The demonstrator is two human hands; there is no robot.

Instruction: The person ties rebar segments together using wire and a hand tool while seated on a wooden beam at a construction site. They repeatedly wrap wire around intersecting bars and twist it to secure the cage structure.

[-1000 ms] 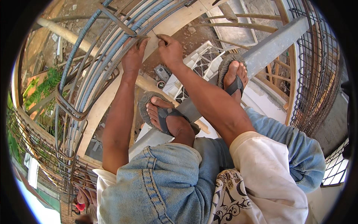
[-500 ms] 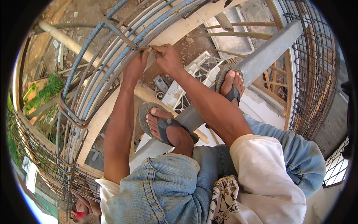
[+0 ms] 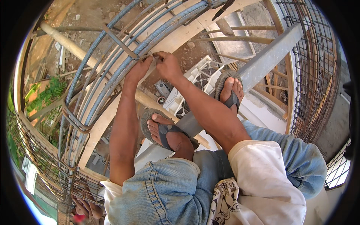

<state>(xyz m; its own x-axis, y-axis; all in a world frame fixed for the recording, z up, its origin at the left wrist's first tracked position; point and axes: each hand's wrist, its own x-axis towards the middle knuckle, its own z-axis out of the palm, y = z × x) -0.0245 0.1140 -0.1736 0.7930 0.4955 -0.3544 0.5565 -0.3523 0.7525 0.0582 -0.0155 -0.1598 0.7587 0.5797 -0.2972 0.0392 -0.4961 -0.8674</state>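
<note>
My left hand (image 3: 138,70) is closed beside a bundle of ribbed rebar (image 3: 101,96), its fingertips pinched under the corner of a bent steel stirrup (image 3: 119,42). The stirrup loops around the bars. My right hand (image 3: 168,67) is closed just to the right, thumb and forefinger pinched. Between the two hands' fingertips a short piece of thin tie wire (image 3: 151,54) shows, next to the outermost bar. How the wire runs behind the bar is hidden.
My sandalled feet (image 3: 174,135) rest on a narrow grey beam (image 3: 272,52) high over the ground. Pale formwork boards (image 3: 180,35) curve beneath the rebar. A dark tool handle (image 3: 222,10) lies at the top. More rebar cages (image 3: 313,75) stand right; another person (image 3: 88,204) is lower left.
My view has shifted slightly, and more of the dark tool handle shows at the top. Both hands stay by the stirrup corner, with the right fingers curled in more.
</note>
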